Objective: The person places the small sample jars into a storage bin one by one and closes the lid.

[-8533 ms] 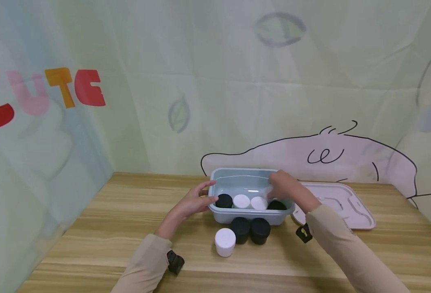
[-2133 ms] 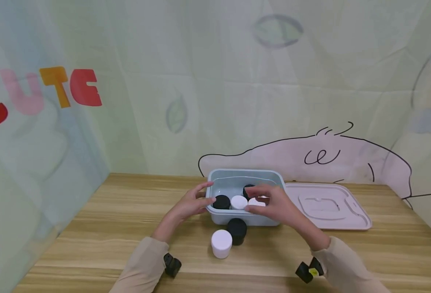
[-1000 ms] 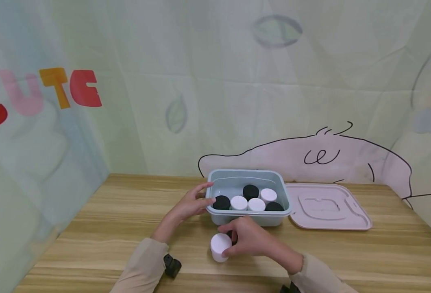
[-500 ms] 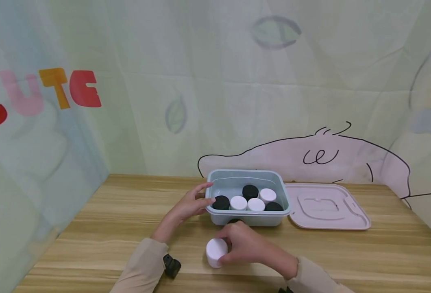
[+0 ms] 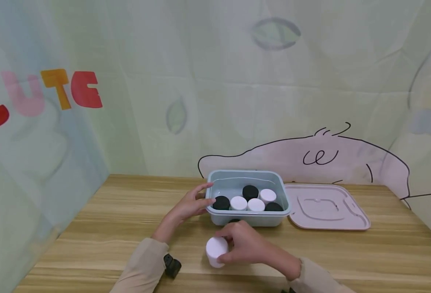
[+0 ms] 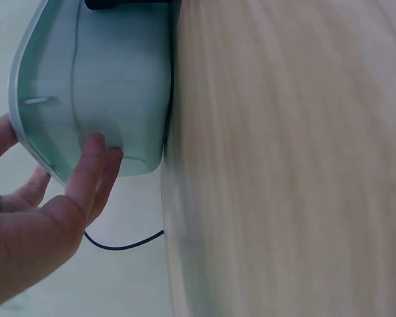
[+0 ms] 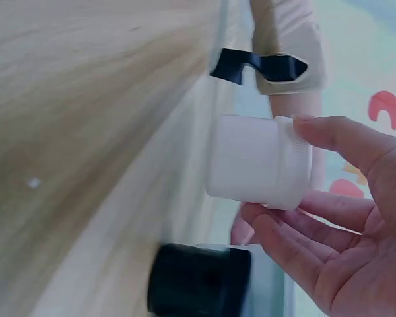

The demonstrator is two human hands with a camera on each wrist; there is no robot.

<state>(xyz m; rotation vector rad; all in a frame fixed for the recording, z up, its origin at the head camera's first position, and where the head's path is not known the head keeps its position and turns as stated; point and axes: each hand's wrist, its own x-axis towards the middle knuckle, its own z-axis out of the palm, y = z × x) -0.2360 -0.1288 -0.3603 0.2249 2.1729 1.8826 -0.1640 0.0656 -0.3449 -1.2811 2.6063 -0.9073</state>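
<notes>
My right hand [image 5: 247, 245] pinches a white screw-lid jar [image 5: 216, 252] by its lid, thumb on one side and fingers on the other. The right wrist view shows the jar [image 7: 257, 160] lifted off the table, with a black jar [image 7: 198, 281] close by. In the head view only the top of that black jar [image 5: 234, 221] shows behind the right hand. My left hand [image 5: 189, 204] grips the left end of the light blue tub [image 5: 252, 220], fingers against its outer wall and thumb over the rim. Inside the tub stand white jars [image 5: 238, 203] and black jars [image 5: 250, 191], three of each.
A pale pink lid [image 5: 329, 206] lies flat on the wooden table [image 5: 127, 228], right beside the tub. Behind the table hangs a printed cloth backdrop [image 5: 223, 97]. A dark cable [image 6: 125, 247] shows past the tub in the left wrist view.
Earlier, two black jars stood before the tub; now one does, and the tub holds more. In the last second my right hand took the white jar slightly front-left. The left hand stayed put.
</notes>
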